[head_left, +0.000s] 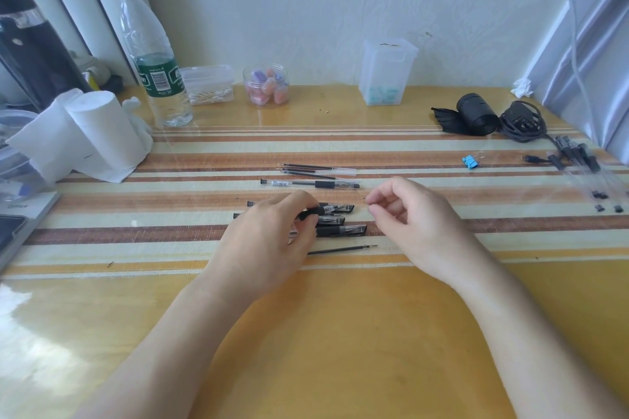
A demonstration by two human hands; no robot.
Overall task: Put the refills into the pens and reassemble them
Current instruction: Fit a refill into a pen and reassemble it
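Fingers (301, 202) of your left hand (269, 238) curl round a black pen (316, 211) in the pen cluster (340, 231) on the striped mat (204, 160). 1 loose refill (342, 250) lies just nearer you. Spare refills (313, 169) and 1 whole pen (309, 184) lie behind. Right hand (408, 218) hovers, fingertips pinched together; whether they hold anything, cannot tell. Left palm hides the pen ends.

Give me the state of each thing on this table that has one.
left hand: grips a pen at its black grip.
right hand: fingers curled; any hold unclear.
far pen: assembled, lying flat.
near refill: loose, outside any pen.
far refills: three, loose, side by side.
water bottle: upright, capped.
tall plastic box: lid shut.
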